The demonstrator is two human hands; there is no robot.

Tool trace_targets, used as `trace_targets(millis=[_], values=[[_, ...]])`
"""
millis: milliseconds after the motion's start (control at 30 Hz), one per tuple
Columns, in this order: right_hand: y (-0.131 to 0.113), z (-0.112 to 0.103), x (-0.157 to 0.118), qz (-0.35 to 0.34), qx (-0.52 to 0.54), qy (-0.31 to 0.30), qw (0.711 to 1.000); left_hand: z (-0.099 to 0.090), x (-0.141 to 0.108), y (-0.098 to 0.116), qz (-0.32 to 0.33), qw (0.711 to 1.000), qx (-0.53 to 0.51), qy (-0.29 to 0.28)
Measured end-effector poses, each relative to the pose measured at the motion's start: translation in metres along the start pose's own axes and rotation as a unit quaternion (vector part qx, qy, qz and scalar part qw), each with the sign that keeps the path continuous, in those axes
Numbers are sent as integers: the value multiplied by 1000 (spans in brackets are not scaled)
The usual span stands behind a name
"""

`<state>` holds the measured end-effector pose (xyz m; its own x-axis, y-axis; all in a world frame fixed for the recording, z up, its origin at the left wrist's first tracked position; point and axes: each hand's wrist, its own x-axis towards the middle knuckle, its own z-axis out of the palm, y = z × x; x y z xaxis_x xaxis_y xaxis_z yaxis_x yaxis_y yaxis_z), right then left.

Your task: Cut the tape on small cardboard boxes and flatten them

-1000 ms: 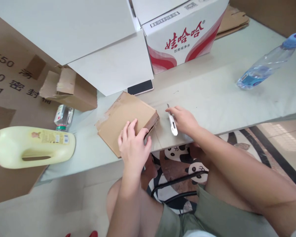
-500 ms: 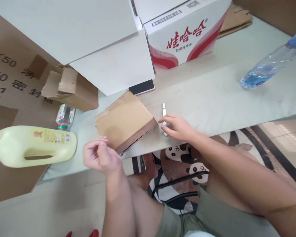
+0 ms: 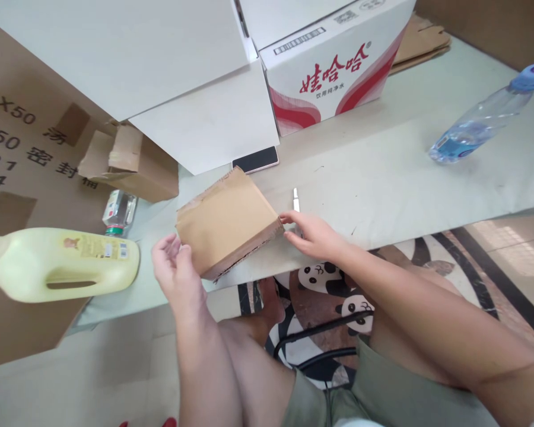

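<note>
A small brown cardboard box (image 3: 229, 222) lies at a slant near the table's front edge. Beside its left end is my left hand (image 3: 173, 261), palm up with the fingers loosely curled and apart, holding nothing. My right hand (image 3: 309, 234) has its fingertips at the box's right corner, the fingers apart and not wrapped round it. A slim white and silver tool (image 3: 296, 200) lies on the table, partly hidden behind the right hand.
White cartons (image 3: 204, 112) and a red-and-white carton (image 3: 333, 77) stand behind, with a phone (image 3: 256, 159) at their base. A yellow jug (image 3: 71, 261), a small bottle (image 3: 119, 210) and an open carton (image 3: 146, 166) are left. A water bottle (image 3: 476, 124) lies right.
My left hand has shifted slightly left and its fingers have opened. My right hand has moved a little left and down to the box's corner, covering more of the tool.
</note>
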<state>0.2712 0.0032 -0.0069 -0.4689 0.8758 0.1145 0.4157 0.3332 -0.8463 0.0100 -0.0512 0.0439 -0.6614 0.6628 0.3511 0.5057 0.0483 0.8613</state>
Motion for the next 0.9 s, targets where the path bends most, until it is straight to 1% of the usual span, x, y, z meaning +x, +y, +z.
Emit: trace_targets(millis=[67,133,167,233,300,367,400,433,467,567,633,667,733,800,900], values=[[-1,0,0,21,-11,14,1000,-3,-2,0,-6,999,18,-45],[-1,0,0,50,-15,35,998,-6,-6,4,-5,998,29,-59],[0,0,0,67,-7,49,997,-6,-8,7,-8,998,11,-59],[2,-1,1,97,33,76,992,-5,-12,11,1,998,-59,-38],[5,-1,1,110,87,100,985,-2,-10,11,35,994,-100,9],[6,0,1,109,141,110,978,2,-4,2,63,993,-79,55],[7,1,2,107,164,110,974,4,1,-5,64,994,-64,62],[7,2,2,101,184,106,972,5,6,-13,53,996,-64,42],[8,3,2,93,198,99,971,6,11,-22,25,997,-75,9],[7,9,2,63,185,70,978,7,18,-42,-29,987,-122,-102],[7,13,0,44,165,49,984,8,16,-47,-24,979,-130,-154],[6,14,-1,33,160,42,986,9,13,-47,-9,979,-122,-166],[5,16,-2,15,161,40,986,12,5,-41,32,983,-96,-153],[5,15,-3,8,170,58,984,15,-2,-33,53,987,-99,-113],[6,11,-3,13,197,93,976,21,-8,-20,32,991,-112,-67]])
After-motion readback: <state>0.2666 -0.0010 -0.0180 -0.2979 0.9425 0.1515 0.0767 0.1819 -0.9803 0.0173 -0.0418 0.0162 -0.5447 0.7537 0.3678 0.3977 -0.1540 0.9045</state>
